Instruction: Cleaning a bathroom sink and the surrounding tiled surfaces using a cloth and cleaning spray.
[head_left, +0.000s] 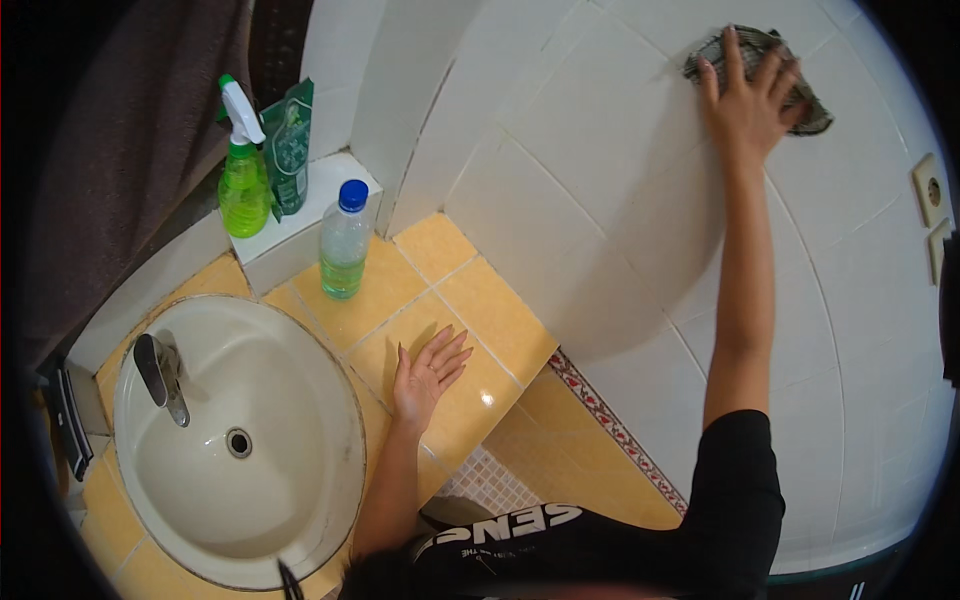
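Note:
My right hand presses a dark checked cloth flat against the white tiled wall, its arm stretched out high on the right. Palm up and with nothing in it, my left hand is over the yellow tiled counter, fingers apart. To its left, the oval white sink is set in the counter, with a metal faucet at its rim. Beyond the hand stands a clear plastic bottle with a blue cap and green liquid in its lower part.
A green spray bottle and a dark green refill pouch stand on a white tiled ledge behind the sink. A brown curtain hangs at the upper left. Wall sockets are at the far right.

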